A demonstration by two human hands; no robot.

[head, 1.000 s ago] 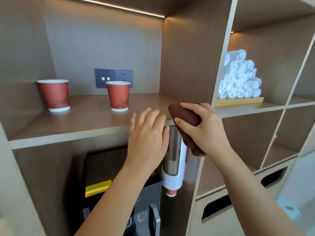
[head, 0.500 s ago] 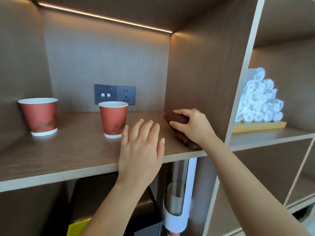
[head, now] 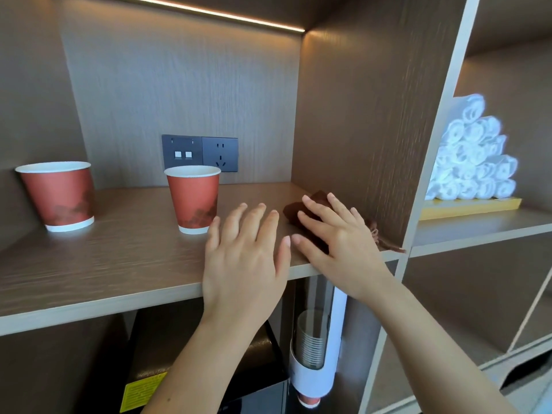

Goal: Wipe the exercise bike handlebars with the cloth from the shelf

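Since half a second back the right hand (head: pixel 337 243) has gone from curled around the brown cloth (head: pixel 301 209) to lying flat on top of it, fingers spread, so the cloth is sitting on the wooden shelf (head: pixel 119 255) instead of being gripped. A full second back that cloth was off the front edge, bunched in the same hand, so it's been put back down.

The cloth sits at about 3 o'clock on the shelf board, tucked right against the vertical divider panel (head: pixel 373 115), with a frayed bit poking out near the front edge. The hand covers most of it, so only the far corner really shows.

The left hand (head: pixel 248 255) is just beside the right one at roughly 6 o'clock, palm down over the front lip of the shelf, fingers open and slightly apart, holding nothing.

Other stuff: two red paper cups, one (head: pixel 192 198) near the middle just past the left fingertips, the other (head: pixel 56 195) way out at 9 o'clock. A dark socket panel (head: pixel 200 153) is on the back wall at 12 o'clock. The next cubby over has a pile of rolled white towels (head: pixel 472 156) on a yellow tray (head: pixel 472 206). Below the shelf hangs a cup dispenser (head: pixel 316 348) with stacked cups inside.
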